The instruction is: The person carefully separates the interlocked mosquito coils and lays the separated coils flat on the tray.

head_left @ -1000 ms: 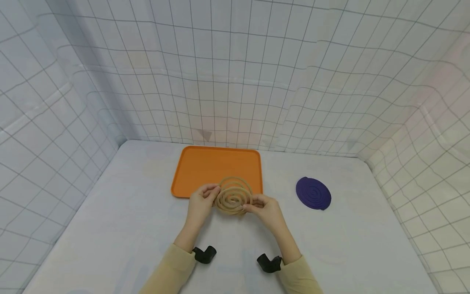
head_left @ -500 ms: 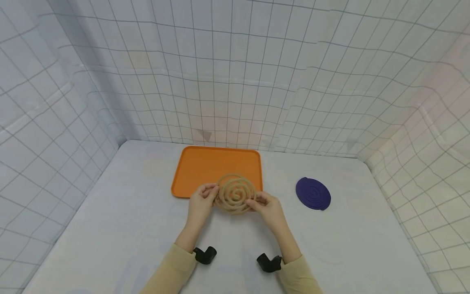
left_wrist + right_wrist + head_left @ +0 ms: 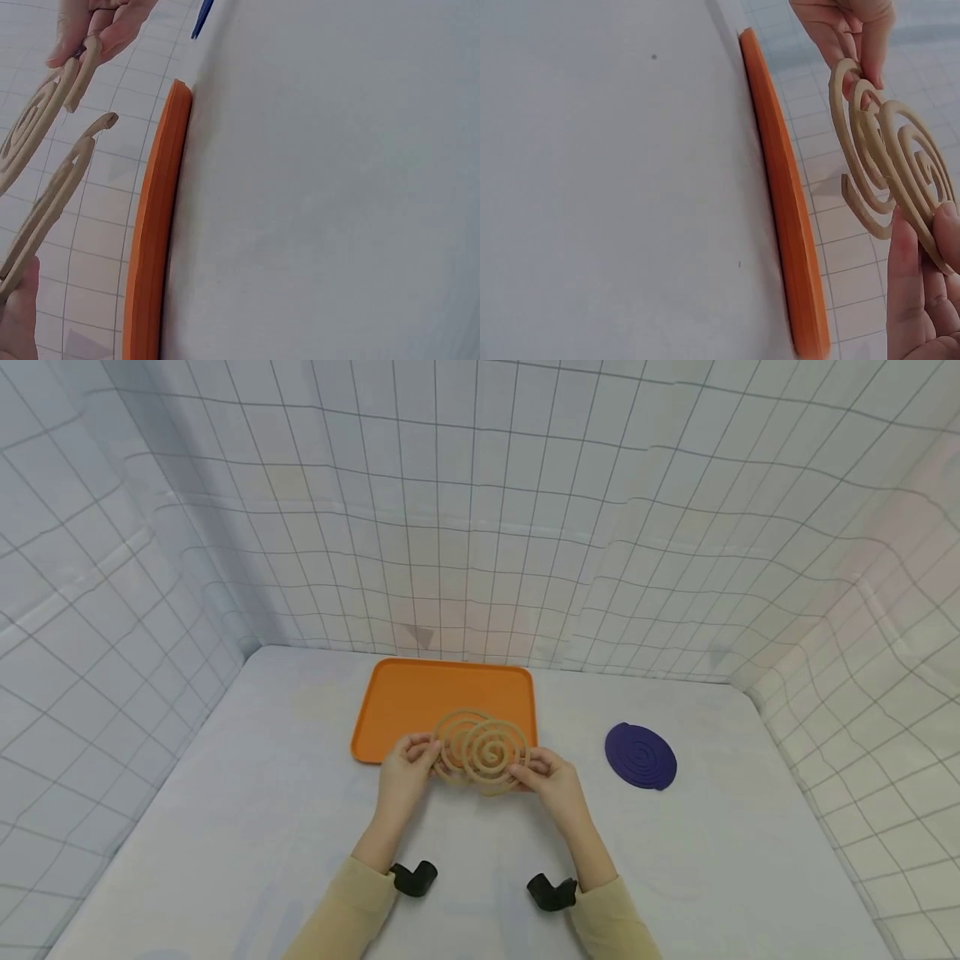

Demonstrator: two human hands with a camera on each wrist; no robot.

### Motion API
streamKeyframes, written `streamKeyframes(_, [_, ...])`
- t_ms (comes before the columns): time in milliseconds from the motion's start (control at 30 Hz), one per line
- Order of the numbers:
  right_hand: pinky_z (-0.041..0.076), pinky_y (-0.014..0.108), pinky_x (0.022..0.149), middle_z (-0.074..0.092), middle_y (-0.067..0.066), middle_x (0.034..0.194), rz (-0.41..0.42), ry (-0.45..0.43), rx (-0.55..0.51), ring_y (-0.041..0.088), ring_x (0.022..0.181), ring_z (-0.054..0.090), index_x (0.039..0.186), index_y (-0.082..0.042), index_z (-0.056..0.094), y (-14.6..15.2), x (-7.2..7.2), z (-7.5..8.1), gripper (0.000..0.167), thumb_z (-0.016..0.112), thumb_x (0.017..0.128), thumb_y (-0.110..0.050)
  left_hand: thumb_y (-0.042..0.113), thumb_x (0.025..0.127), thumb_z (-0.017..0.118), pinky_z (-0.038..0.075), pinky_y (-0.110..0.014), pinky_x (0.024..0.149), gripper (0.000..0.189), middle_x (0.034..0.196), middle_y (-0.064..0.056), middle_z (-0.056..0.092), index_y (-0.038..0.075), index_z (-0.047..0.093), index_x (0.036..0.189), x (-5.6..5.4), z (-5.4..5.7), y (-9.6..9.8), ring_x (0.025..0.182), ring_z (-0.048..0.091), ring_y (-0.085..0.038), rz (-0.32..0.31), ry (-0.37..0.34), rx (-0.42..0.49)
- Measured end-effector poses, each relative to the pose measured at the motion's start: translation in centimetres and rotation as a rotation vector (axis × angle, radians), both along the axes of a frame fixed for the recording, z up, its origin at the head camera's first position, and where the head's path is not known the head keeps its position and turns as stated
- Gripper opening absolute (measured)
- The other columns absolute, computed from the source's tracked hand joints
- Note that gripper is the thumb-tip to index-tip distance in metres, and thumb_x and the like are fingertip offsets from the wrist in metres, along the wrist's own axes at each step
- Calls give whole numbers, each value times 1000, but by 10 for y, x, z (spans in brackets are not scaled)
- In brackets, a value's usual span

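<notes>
Two tan mosquito coils are held over the near edge of the orange tray, overlapping in the head view. My left hand (image 3: 403, 774) pinches the left coil (image 3: 459, 712) at its outer rim between thumb and fingers. With thumb and fingertips, my right hand (image 3: 561, 785) grips the right coil (image 3: 491, 752), which lies in front. In the right wrist view the left coil (image 3: 838, 97) and the right coil (image 3: 892, 142) stand tilted side by side, each a spiral of its own. A gap shows between their outer ends in the left wrist view.
The orange tray (image 3: 442, 693) lies flat on the white table (image 3: 480, 860), beyond my hands. Off to the right is a dark purple spiral disc (image 3: 641, 756). Grid-patterned curtains (image 3: 480, 527) enclose the back and sides.
My hands have drawn slightly apart. The right coil has shifted right and the left coil left, so the stacked spirals now show as two offset ones.
</notes>
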State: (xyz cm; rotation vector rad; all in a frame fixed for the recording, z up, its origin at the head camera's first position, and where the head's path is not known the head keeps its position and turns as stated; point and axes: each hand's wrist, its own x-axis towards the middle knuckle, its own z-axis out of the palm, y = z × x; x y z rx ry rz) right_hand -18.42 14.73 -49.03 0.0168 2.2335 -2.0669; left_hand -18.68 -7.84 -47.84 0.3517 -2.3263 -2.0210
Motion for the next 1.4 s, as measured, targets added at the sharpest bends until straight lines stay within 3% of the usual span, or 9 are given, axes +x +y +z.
streamKeyframes(267, [60,27,72,75,14,94,-63,-6,-30,9,75,70,122,4,60,6,-13,-9,36,71,88,-1,23,98,63,56,-23,73,40,119,-20,69,7,57,134,-4,-3,-13,87,66,-8,24,-20,-15])
streamKeyframes(533, [59,23,68,75,10,90,-135,-33,-26,6,69,68,123,4,56,11,-28,-12,39,72,88,-2,20,100,59,52,-11,69,38,128,-25,62,-1,51,131,-12,-2,-28,86,61,1,108,-57,127])
streamKeyframes(667, [58,22,67,74,6,87,-151,-52,-15,6,67,67,125,3,55,11,-35,-13,41,73,88,-5,19,100,59,51,-13,65,34,122,-18,65,-1,53,127,-18,-1,-37,79,60,2,184,-77,178])
streamKeyframes(867, [59,22,66,75,11,91,-158,-53,-12,7,66,67,125,5,55,8,-43,-16,41,72,88,-4,17,99,60,49,-15,63,29,110,-7,68,0,56,122,-28,-1,-48,72,56,2,272,-76,162])
streamKeyframes(1167, [60,25,70,73,20,101,-145,-58,11,8,73,69,125,3,56,5,-49,-19,40,71,90,-8,13,97,62,50,-13,60,29,90,5,63,-4,57,121,-39,-4,-64,65,55,2,298,-61,119])
streamKeyframes(1267, [60,25,69,73,19,100,-147,-57,10,9,73,69,125,3,56,5,-50,-22,40,72,89,-7,13,97,61,50,-13,60,29,93,1,63,-3,58,121,-39,-5,-69,65,55,2,283,-83,76])
streamKeyframes(1400, [59,24,67,74,17,98,-153,-66,12,9,72,69,124,1,57,5,-52,-22,39,72,89,-6,12,97,62,50,-12,59,31,105,-14,66,-4,58,123,-40,-7,-75,62,56,3,268,-100,-7])
